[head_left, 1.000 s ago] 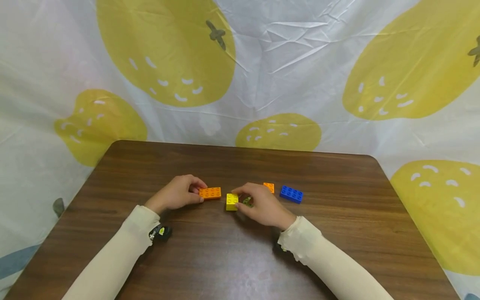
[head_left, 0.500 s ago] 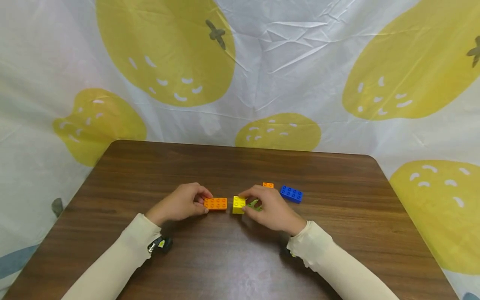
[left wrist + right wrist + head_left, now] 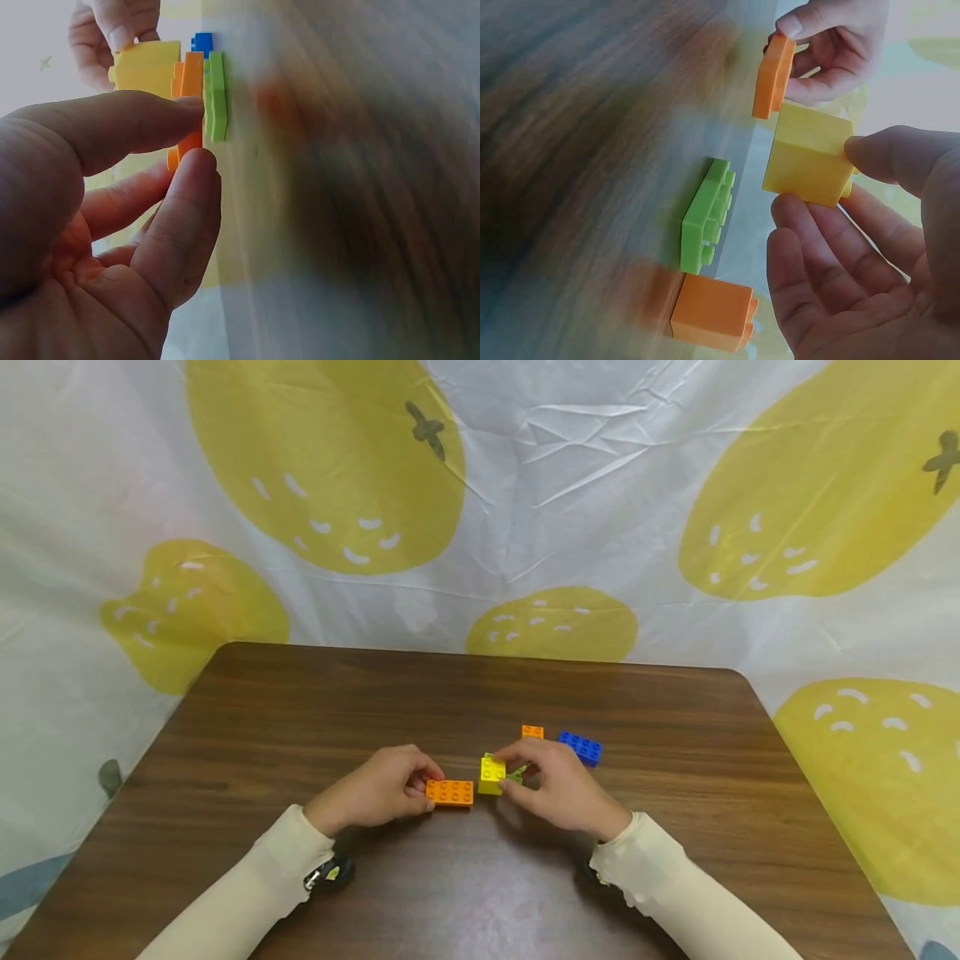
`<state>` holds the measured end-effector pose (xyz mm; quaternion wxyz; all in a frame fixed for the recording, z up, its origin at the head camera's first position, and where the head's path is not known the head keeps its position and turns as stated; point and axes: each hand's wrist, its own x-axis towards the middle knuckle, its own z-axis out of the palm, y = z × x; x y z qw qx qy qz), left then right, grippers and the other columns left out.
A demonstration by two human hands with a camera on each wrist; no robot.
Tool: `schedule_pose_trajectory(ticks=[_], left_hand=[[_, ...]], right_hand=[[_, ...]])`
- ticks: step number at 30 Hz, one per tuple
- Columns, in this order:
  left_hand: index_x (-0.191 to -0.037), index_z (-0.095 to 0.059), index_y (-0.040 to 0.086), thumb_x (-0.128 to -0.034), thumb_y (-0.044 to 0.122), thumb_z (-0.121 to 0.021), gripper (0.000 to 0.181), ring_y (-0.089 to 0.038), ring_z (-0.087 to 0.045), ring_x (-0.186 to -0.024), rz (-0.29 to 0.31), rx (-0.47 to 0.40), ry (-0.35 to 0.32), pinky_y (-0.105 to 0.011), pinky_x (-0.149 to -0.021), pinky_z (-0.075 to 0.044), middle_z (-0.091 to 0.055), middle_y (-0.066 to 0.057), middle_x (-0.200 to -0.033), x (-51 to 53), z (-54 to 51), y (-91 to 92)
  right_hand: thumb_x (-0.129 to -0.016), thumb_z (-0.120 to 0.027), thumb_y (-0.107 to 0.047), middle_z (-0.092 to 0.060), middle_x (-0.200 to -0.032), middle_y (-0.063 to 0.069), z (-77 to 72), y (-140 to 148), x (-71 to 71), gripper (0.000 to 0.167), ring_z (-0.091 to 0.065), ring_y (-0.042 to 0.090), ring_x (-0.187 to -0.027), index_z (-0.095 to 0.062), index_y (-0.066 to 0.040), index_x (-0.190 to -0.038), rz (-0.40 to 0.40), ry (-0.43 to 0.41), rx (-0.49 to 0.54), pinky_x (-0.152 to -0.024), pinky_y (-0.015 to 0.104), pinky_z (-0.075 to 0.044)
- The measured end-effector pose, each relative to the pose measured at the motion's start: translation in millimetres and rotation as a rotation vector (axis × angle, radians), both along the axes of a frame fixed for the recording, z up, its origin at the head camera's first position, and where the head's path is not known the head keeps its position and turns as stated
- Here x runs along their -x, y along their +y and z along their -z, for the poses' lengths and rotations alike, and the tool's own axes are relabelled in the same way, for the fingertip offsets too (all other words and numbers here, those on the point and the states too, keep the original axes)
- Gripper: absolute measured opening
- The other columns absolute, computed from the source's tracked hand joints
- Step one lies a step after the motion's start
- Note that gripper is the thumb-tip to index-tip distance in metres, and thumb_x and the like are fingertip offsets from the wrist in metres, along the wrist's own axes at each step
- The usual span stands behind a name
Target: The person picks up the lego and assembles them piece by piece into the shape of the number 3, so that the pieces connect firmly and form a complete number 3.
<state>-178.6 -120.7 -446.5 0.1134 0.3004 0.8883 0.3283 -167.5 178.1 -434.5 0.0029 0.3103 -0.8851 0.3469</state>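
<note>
My left hand (image 3: 382, 787) pinches one end of a flat orange building brick (image 3: 450, 792) between thumb and fingers, its studs facing up. To its right, my right hand (image 3: 562, 789) holds a yellow block (image 3: 491, 772), thumb on one side and fingertips on the other. In the right wrist view the yellow block (image 3: 810, 154) hangs above the tabletop, close to the orange brick (image 3: 772, 75). A small gap separates the two in the head view. A flat green brick (image 3: 705, 217) lies on the table, mostly hidden behind the right hand in the head view.
A smaller, taller orange brick (image 3: 532, 732) sits behind the right hand. Beside it lies a blue brick (image 3: 580, 748). The brown wooden table (image 3: 337, 693) ends at a hanging cloth (image 3: 360, 610) printed with yellow fruit.
Both hands have moved toward the person and to the right, carrying the flat orange brick and the yellow block. The blue and small orange bricks stay in place.
</note>
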Motion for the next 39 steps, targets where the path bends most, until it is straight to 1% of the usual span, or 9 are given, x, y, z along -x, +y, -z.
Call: schedule_pose_trajectory(ticks=[4,10,17,20,26,29,33,39], left_hand=[[-0.114,-0.077,0.007,-0.0869,0.013,-0.086,0.03,-0.008,-0.059,-0.084,0.016,0.006,-0.007,-0.02,-0.075,-0.053,-0.064,0.001,-0.096,-4.4,-0.8,5.6],[-0.115,-0.077,0.006,-0.087,0.014,-0.087,0.031,-0.006,-0.059,-0.082,0.032,-0.002,-0.017,-0.02,-0.074,-0.054,-0.065,0.001,-0.096,-10.9,0.9,12.8],[-0.113,-0.077,0.006,-0.0857,0.014,-0.088,0.031,-0.006,-0.06,-0.082,0.04,-0.018,-0.018,-0.019,-0.073,-0.053,-0.064,0.002,-0.096,-17.3,4.2,22.2],[-0.113,-0.077,0.006,-0.0854,0.014,-0.088,0.03,-0.006,-0.061,-0.082,0.042,-0.022,-0.035,-0.019,-0.073,-0.054,-0.065,0.002,-0.096,-19.2,5.9,26.4],[-0.112,-0.078,0.007,-0.0843,0.013,-0.089,0.031,-0.004,-0.062,-0.081,0.056,-0.031,-0.085,-0.02,-0.074,-0.055,-0.067,0.001,-0.1,-20.6,9.1,32.5],[-0.112,-0.078,0.006,-0.0836,0.013,-0.089,0.031,-0.001,-0.062,-0.08,0.063,-0.035,-0.09,-0.02,-0.073,-0.056,-0.068,0.001,-0.101,-19.9,10.7,33.9],[-0.112,-0.078,0.006,-0.0827,0.012,-0.089,0.031,-0.001,-0.062,-0.079,0.067,-0.037,-0.077,-0.02,-0.072,-0.056,-0.068,0.0,-0.099,-19.2,11.4,35.3],[-0.11,-0.078,0.005,-0.0809,0.011,-0.09,0.032,-0.002,-0.062,-0.078,0.06,-0.042,-0.102,-0.02,-0.071,-0.055,-0.067,0.0,-0.097,-19.8,9.6,37.2]], right_hand=[[-0.094,-0.08,-0.017,-0.076,-0.116,0.001,0.1,3,-2.1,0.029,-0.074,0.016,-0.096,-0.074,-0.012,-0.123,-0.001,0.005,0.001,-0.084,0.036,-0.064],[-0.093,-0.081,-0.016,-0.076,-0.116,0.001,1.3,6,-7.4,0.029,-0.075,0.02,-0.097,-0.074,-0.012,-0.121,-0.015,0.009,0.016,-0.087,0.04,-0.064],[-0.091,-0.082,-0.014,-0.076,-0.115,0.0,2.3,9,-13.8,0.029,-0.075,0.02,-0.096,-0.075,-0.013,-0.119,-0.016,0.012,0.034,-0.087,0.038,-0.063],[-0.091,-0.082,-0.014,-0.076,-0.114,-0.001,2.5,11,-16.1,0.029,-0.074,0.018,-0.096,-0.075,-0.014,-0.119,-0.02,0.014,0.028,-0.087,0.037,-0.063],[-0.092,-0.081,-0.015,-0.076,-0.116,-0.001,4.3,15,-21.8,0.03,-0.073,0.017,-0.096,-0.075,-0.015,-0.121,-0.026,-0.001,0.02,-0.086,0.036,-0.063],[-0.091,-0.082,-0.015,-0.076,-0.114,-0.001,4.8,17,-23.9,0.03,-0.073,0.018,-0.095,-0.074,-0.016,-0.121,-0.023,-0.003,0.023,-0.084,0.036,-0.064],[-0.091,-0.082,-0.014,-0.076,-0.113,-0.001,5.3,18,-25.5,0.03,-0.074,0.017,-0.094,-0.074,-0.016,-0.12,-0.022,-0.007,0.025,-0.084,0.038,-0.064],[-0.09,-0.082,-0.012,-0.076,-0.113,-0.002,6.5,20,-28.2,0.032,-0.073,0.013,-0.093,-0.074,-0.016,-0.121,-0.028,-0.014,0.021,-0.084,0.035,-0.063]])
